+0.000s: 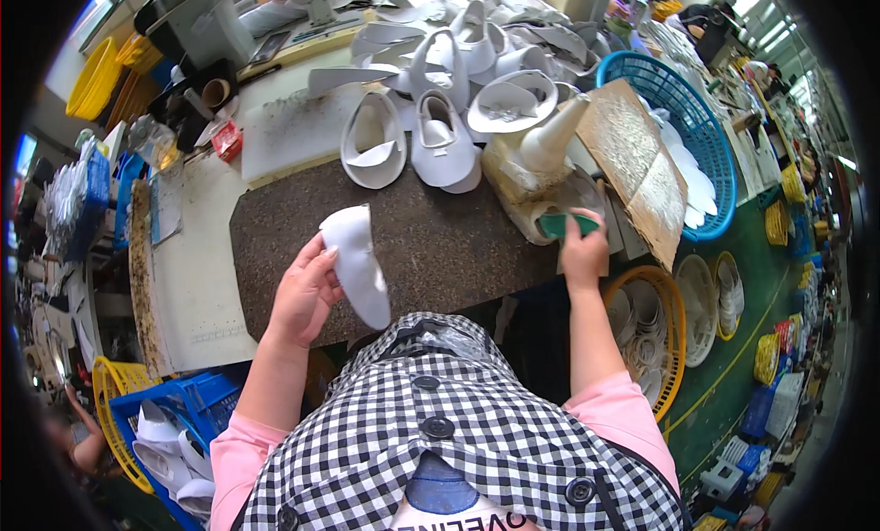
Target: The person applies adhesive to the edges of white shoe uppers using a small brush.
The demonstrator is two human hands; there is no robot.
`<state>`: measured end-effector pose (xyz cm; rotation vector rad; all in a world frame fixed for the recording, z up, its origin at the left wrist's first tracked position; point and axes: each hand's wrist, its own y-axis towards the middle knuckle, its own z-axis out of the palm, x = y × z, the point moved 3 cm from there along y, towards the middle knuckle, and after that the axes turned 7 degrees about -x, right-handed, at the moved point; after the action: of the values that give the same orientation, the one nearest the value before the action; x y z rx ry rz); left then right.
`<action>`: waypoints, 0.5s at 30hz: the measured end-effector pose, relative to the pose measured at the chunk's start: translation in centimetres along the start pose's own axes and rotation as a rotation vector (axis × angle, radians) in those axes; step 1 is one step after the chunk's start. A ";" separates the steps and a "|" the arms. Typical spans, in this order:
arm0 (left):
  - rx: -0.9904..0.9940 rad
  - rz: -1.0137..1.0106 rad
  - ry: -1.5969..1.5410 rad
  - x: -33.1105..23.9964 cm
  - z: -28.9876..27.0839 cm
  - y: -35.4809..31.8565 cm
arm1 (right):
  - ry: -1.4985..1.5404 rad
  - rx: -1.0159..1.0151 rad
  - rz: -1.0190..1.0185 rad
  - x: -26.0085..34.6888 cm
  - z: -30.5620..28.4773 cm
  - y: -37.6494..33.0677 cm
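My left hand (pixel 304 293) pinches a white insole-shaped piece (pixel 357 270) between thumb and fingers, tilted above the near edge of a dark speckled board (pixel 312 229). My right hand (pixel 585 254) is closed on a flat green tool (pixel 561 226), which looks like a spreader or a brush handle. The tool is at the mouth of a glue-crusted container (pixel 527 221) lying on its side; its far end is hidden. A pale cone (pixel 557 132) stands above this container. White shoes (pixel 444 146) and an open white upper (pixel 374 144) sit at the board's far edge.
More white shoe parts (pixel 477 36) are heaped at the back. A cardboard sheet (pixel 632 146) leans by a blue basket (pixel 715 146) of white pieces. Yellow baskets (pixel 674 302) stand lower right; a blue crate (pixel 174 394) of shoes is lower left.
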<state>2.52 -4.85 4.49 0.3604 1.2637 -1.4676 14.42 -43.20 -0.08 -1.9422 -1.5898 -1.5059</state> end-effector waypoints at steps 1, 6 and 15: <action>-0.008 0.017 -0.007 0.2 -0.1 0.0 | 0.007 -0.011 0.011 -0.8 -0.4 0.1; -0.035 0.018 -0.072 1.4 -0.5 1.0 | 0.339 0.150 0.506 -5.3 -1.3 -0.9; 0.185 -0.060 -0.057 0.7 1.5 0.1 | 0.875 0.753 0.441 16.4 8.7 -4.2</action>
<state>3.00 -6.42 4.46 0.4032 1.1049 -1.6404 14.06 -25.65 7.22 -0.9136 -1.0017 -1.0793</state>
